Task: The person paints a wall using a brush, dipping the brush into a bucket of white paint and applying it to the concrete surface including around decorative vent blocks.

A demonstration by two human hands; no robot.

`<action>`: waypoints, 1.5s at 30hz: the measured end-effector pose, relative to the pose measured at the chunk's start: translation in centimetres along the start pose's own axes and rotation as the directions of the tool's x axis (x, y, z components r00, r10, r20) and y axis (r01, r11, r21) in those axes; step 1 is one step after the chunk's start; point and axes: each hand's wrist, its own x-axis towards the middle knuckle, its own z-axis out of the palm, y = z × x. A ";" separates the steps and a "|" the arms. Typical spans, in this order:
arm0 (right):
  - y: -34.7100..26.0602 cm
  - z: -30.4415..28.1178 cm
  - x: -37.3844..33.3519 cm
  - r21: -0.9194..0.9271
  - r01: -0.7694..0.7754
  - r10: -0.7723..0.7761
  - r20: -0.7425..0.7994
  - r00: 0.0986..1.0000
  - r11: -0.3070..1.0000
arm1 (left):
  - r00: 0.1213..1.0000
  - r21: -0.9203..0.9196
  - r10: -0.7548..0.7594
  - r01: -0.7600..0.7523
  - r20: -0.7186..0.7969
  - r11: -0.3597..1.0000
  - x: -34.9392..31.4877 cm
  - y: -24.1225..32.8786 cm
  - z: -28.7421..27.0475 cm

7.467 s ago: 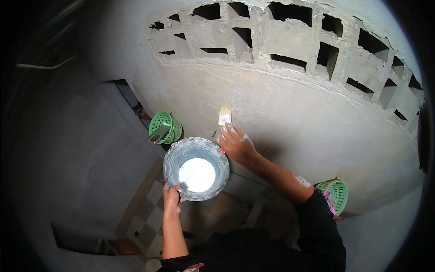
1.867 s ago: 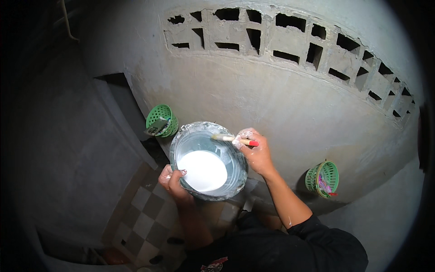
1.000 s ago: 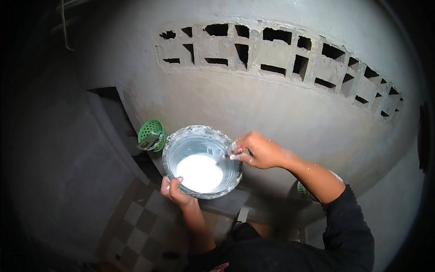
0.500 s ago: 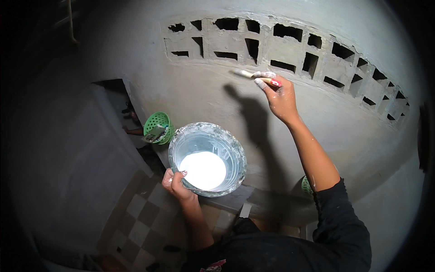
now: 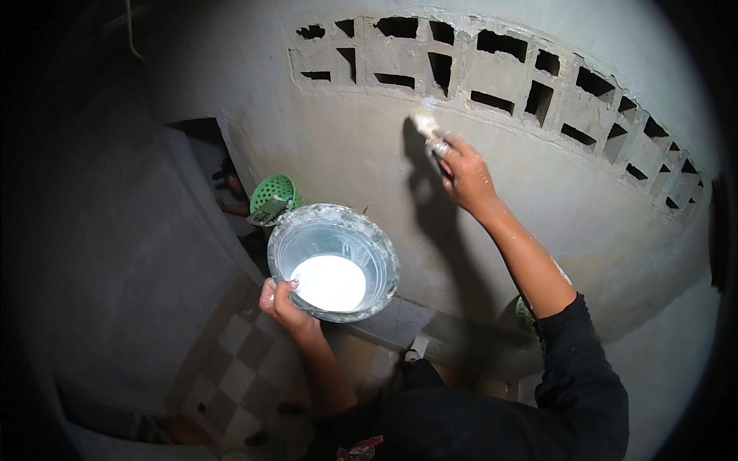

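Right hand [image 5: 467, 178] fisted round paintbrush [image 5: 429, 131], bristles on grey wall [image 5: 346, 146] just under the vent-block edge [image 5: 430, 58]; left hand [image 5: 280, 305] clamps paint bucket [image 5: 332, 261] rim, bare wall between.

Dim edges, hard central light (fisheye bend)

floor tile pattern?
Checkered floor tiles, light and dark squares; head view, lower left.
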 end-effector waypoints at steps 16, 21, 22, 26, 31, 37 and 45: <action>-1.4 -0.3 1.6 -0.094 -0.051 0.038 -0.133 0.990 0.994 | 0.986 0.048 -0.006 -0.002 0.165 0.999 1.7 -0.1 -0.8; -0.6 4.2 -3.4 -0.192 -0.003 0.017 0.074 0.997 0.981 | 0.983 0.053 -0.104 0.097 0.151 0.994 1.4 0.9 1.5; -1.4 4.4 -3.7 -0.123 -0.018 0.040 0.182 0.983 0.992 | 0.982 0.063 -0.097 0.088 0.162 0.994 1.7 0.7 1.2; -3.6 1.1 -0.2 0.072 -0.234 0.223 0.131 0.966 0.970 | 0.976 0.093 -0.125 0.110 0.180 0.990 2.4 0.6 0.4; -3.3 -2.3 2.9 -0.122 -0.184 0.166 -0.143 0.976 0.975 | 0.974 0.120 -0.122 0.101 0.189 0.988 2.7 0.9 0.2; -0.1 4.5 -5.8 -0.139 0.019 0.004 0.161 0.987 0.990 | 0.977 0.031 -0.142 0.139 0.158 0.990 1.0 -0.9 1.2; -2.6 -0.1 1.1 -0.049 -0.126 0.114 -0.191 0.975 0.991 | 0.975 0.150 -0.183 0.164 0.124 0.975 1.6 -0.6 -0.7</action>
